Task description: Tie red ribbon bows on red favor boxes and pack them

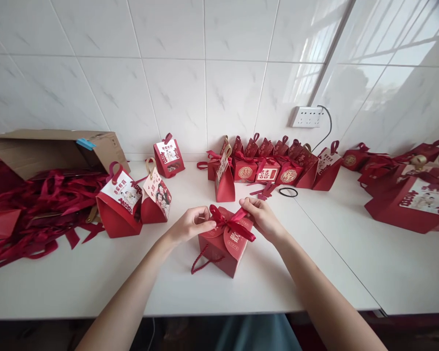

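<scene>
A red gift box with gold print stands upright on the white table in front of me. Across its top lies a red ribbon tied in a bow. My left hand is closed on the bow's left loop, thumb and forefinger pinching it. On the other side, my right hand pinches the ribbon's right loop, near the box's back edge. A dark red cord handle hangs down the near side of the box.
Loose red ribbons spill from a cardboard box at left. Several finished-looking red boxes line the wall behind. A black hair tie lies before them. More red boxes stand at right. A power strip is on the wall.
</scene>
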### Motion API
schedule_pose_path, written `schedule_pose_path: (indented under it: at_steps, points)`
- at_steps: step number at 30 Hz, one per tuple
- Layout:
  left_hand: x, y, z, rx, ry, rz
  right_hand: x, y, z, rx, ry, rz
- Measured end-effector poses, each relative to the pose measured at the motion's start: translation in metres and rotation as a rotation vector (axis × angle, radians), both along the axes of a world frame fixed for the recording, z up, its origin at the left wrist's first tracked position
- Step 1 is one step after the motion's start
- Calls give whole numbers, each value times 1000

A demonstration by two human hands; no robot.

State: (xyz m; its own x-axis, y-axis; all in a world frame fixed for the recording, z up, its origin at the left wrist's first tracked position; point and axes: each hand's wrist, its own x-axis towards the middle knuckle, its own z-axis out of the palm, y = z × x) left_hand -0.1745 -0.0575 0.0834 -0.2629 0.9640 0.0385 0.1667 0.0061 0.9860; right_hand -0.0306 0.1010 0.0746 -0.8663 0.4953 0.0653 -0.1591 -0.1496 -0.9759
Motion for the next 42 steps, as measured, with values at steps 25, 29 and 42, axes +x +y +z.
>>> schedule_pose_path:
  at_steps: [25, 29, 42]
  points:
    - [-37, -36, 15, 642, -1017, 194, 29, 53, 4, -794, 745, 22]
    - [-45, -41, 13, 737, -1050, 33, 40, 61, 2, -857, 935, 479]
    - [-16, -8, -5, 67, 35, 26, 37, 19, 23, 370, -360, 373]
